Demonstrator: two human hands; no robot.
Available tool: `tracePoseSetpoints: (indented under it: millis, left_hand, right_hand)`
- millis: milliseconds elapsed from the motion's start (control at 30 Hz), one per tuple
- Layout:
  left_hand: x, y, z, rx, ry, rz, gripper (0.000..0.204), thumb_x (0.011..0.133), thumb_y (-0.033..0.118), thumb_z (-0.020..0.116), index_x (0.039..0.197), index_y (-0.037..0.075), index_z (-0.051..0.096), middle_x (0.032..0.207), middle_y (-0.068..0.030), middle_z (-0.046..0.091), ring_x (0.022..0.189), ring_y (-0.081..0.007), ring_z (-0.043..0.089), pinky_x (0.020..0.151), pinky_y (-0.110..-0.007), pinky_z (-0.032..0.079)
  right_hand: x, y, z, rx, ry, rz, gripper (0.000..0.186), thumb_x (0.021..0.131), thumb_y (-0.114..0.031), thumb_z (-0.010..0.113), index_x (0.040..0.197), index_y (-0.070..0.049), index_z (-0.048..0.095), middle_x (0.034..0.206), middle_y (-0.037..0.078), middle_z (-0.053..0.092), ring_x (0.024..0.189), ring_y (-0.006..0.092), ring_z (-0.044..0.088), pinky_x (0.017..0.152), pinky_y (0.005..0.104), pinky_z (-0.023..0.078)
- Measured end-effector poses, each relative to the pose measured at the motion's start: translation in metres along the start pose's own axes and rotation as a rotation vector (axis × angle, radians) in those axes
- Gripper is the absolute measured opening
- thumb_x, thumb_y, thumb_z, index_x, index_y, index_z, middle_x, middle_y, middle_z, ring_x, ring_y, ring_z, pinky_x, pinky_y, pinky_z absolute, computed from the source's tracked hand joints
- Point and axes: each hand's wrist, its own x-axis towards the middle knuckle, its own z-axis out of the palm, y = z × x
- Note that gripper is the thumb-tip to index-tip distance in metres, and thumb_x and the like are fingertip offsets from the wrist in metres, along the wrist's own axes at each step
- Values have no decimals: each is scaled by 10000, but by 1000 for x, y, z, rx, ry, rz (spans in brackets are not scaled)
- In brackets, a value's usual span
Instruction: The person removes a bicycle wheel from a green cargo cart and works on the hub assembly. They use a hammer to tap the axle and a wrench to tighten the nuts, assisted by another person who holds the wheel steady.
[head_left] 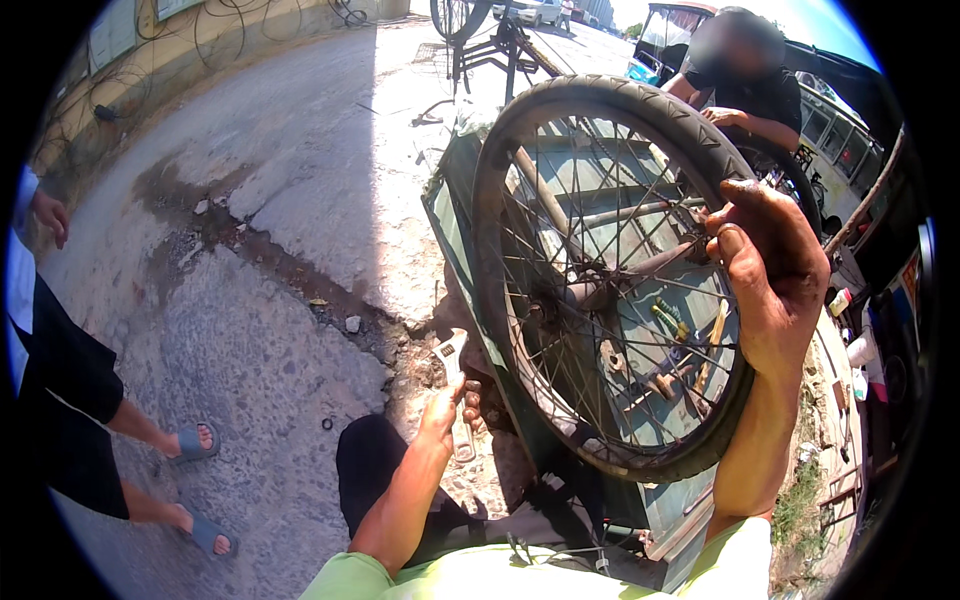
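Left hand (pixel 455 408) wrapped round handle of silver adjustable wrench (pixel 453 350). Right hand (pixel 778 262) curled round edge of spoked wheel (pixel 585 294), tilted over green surface (pixel 457 218).

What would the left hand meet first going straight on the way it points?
The left hand, wrench leading, would probably meet the side of the green bench; depth is unclear.

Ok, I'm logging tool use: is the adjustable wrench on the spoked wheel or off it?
Off: the left hand holds the adjustable wrench left of the spoked wheel, with a visible gap between them.
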Motion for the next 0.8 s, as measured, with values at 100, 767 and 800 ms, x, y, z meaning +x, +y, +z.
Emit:
tracePoseSetpoints:
  millis: [100,767,800]
  left_hand:
    - [15,-5,-21,-46,97,-29,281,997,345,511,953,76,577,691,-3,540,494,-96,460,475,-290,442]
    - [118,-50,-68,-60,242,-129,280,962,438,568,917,164,527,677,15,541,532,-111,489,509,-305,422]
    - [124,-59,-69,-66,260,-155,302,968,457,547,914,161,530,673,16,538,543,-104,490,514,-301,415]
  right_hand:
    - [1,0,-1,30,-1,-27,344,876,-120,694,1169,39,608,930,42,636,820,59,586,727,184,457]
    - [-15,36,-83,246,577,283,376,1012,-222,435,1321,-23,515,1303,161,582,1218,261,556,1003,370,433]
    - [-17,37,-92,277,492,259,367,1015,-199,433,1318,-9,515,1328,198,559,1244,282,537,1001,389,452]
